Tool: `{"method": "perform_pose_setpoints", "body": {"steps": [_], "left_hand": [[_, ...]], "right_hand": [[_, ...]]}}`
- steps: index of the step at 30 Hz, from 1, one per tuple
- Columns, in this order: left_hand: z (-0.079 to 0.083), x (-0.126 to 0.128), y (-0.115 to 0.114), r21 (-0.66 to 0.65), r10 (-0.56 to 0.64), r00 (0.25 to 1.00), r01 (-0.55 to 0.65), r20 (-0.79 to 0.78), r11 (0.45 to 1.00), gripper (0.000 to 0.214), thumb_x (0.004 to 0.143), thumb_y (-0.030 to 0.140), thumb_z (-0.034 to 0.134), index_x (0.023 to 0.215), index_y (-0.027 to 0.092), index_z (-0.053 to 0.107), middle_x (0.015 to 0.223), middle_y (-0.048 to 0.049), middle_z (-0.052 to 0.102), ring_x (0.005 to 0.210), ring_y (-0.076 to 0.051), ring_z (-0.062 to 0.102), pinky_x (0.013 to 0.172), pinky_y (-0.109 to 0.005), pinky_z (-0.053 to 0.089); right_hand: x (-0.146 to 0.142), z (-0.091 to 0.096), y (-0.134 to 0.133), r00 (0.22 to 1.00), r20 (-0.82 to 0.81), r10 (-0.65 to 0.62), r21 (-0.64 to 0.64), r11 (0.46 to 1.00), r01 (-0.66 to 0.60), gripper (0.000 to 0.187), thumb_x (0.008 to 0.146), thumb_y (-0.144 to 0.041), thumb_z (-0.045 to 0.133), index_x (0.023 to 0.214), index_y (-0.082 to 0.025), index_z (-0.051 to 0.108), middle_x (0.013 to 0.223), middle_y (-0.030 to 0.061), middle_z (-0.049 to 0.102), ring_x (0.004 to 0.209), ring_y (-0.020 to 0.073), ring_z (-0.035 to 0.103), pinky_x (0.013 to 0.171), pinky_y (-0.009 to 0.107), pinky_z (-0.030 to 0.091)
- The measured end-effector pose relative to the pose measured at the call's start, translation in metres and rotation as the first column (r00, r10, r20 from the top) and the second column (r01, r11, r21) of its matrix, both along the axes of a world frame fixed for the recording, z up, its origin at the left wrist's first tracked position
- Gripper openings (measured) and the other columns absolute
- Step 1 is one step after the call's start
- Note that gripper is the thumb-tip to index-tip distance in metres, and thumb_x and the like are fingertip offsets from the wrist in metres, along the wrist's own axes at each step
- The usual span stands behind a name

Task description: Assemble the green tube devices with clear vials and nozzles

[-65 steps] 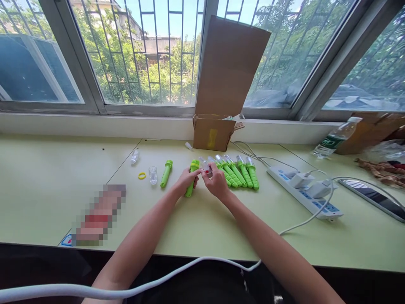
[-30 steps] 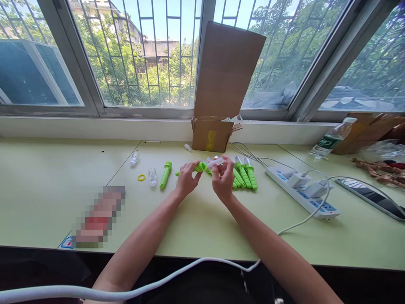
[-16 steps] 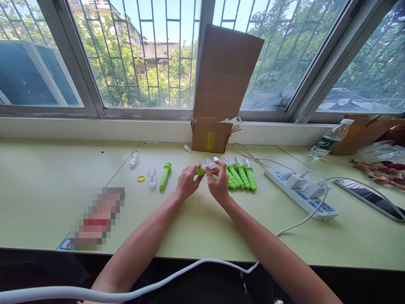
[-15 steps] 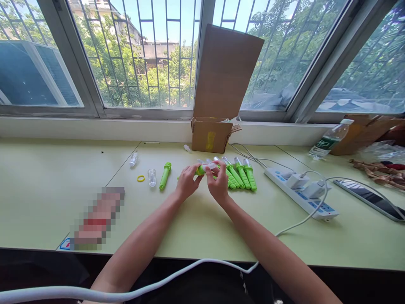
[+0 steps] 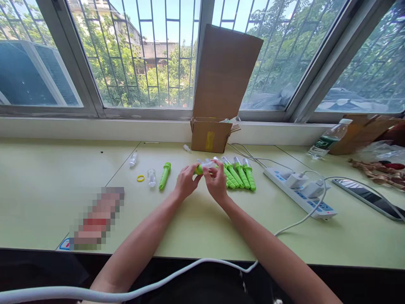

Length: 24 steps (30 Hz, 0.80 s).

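Observation:
My left hand (image 5: 186, 182) is closed around a green flashlight-like tube (image 5: 198, 169), held level above the table. At the tube's right end, the fingers of my right hand (image 5: 216, 181) pinch a clear plastic cap (image 5: 208, 165). The cap meets the tube, though my fingers partly hide the joint. Close behind and to the right of my hands lie several green tubes with clear caps (image 5: 249, 176). On the left are a single green tube (image 5: 165, 176), a clear cap standing up (image 5: 151, 178), a yellow ring (image 5: 140, 178) and another clear piece (image 5: 133, 159).
An open cardboard box (image 5: 209, 135) stands by the window, a small clear piece (image 5: 186, 148) beside it. To the right are a power strip (image 5: 303, 198) with cables, a phone (image 5: 370, 198) and a water bottle (image 5: 329, 141). A blurred-out item (image 5: 98, 219) lies front left. A white cable crosses the table's front edge.
The clear cap has turned slightly in my right fingers at the tube's end. Both hands have stayed in nearly the same place, and the things on the table have not moved.

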<state>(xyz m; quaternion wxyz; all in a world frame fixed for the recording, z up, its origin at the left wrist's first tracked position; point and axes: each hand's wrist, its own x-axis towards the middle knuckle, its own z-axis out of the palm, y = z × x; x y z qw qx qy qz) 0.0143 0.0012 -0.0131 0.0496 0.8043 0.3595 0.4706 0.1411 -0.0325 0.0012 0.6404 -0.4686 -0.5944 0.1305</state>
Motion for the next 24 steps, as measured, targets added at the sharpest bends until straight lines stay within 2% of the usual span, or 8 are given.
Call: {"method": "perform_pose_setpoints", "body": {"steps": [3, 10, 17, 20, 24], "left_hand": [[0.0019, 0.0028, -0.0034, 0.011, -0.026, 1.000, 0.026, 0.004, 1.000, 0.036, 0.085, 0.023, 0.053, 0.120, 0.021, 0.047, 0.109, -0.0065, 0.065, 0.099, -0.020, 0.059, 0.085, -0.034, 0.048], [0.0035, 0.0051, -0.0067, -0.015, -0.070, 0.997, 0.071, 0.042, 0.997, 0.038, 0.085, 0.018, 0.048, 0.123, 0.021, 0.044, 0.114, -0.0076, 0.064, 0.103, -0.020, 0.059, 0.086, -0.034, 0.048], [0.0032, 0.0042, -0.0056, -0.105, -0.038, 0.983, 0.058, 0.180, 0.993, 0.040, 0.085, 0.018, 0.048, 0.124, 0.023, 0.042, 0.108, -0.0072, 0.066, 0.095, -0.020, 0.064, 0.079, -0.032, 0.050], [0.0035, 0.0052, -0.0074, -0.166, -0.028, 0.963, 0.075, 0.269, 0.983, 0.035, 0.086, 0.022, 0.048, 0.121, 0.022, 0.042, 0.098, -0.0068, 0.069, 0.087, -0.020, 0.066, 0.071, -0.030, 0.050], [0.0079, 0.0060, -0.0109, -0.230, 0.005, 0.933, 0.084, 0.360, 0.970, 0.022, 0.088, 0.034, 0.049, 0.106, 0.021, 0.046, 0.091, -0.0065, 0.070, 0.077, -0.019, 0.067, 0.064, -0.028, 0.048]], "right_hand": [[-0.0019, -0.0015, -0.0016, 0.999, 0.012, 0.033, -0.006, 0.999, -0.033, 0.051, 0.084, -0.047, 0.055, 0.125, -0.020, 0.040, 0.092, 0.0085, 0.069, 0.074, 0.0208, 0.068, 0.067, 0.035, 0.056], [-0.0017, -0.0038, -0.0019, 0.994, 0.099, 0.046, -0.002, 0.999, -0.046, 0.055, 0.084, -0.046, 0.055, 0.130, -0.019, 0.038, 0.100, 0.0109, 0.066, 0.079, 0.0215, 0.066, 0.070, 0.037, 0.057], [-0.0015, -0.0064, 0.0011, 0.985, 0.163, 0.048, -0.009, 0.999, -0.047, 0.061, 0.080, -0.048, 0.060, 0.129, -0.019, 0.038, 0.114, 0.0144, 0.059, 0.079, 0.0209, 0.065, 0.065, 0.036, 0.057], [-0.0022, -0.0066, 0.0005, 0.984, 0.166, 0.057, -0.004, 0.998, -0.057, 0.058, 0.081, -0.047, 0.059, 0.128, -0.021, 0.040, 0.114, 0.0137, 0.058, 0.081, 0.0206, 0.064, 0.065, 0.036, 0.056], [-0.0019, -0.0068, -0.0012, 0.982, 0.156, 0.103, -0.004, 0.995, -0.103, 0.049, 0.084, -0.044, 0.055, 0.125, -0.021, 0.042, 0.113, 0.0128, 0.057, 0.084, 0.0203, 0.063, 0.067, 0.035, 0.056]]}}
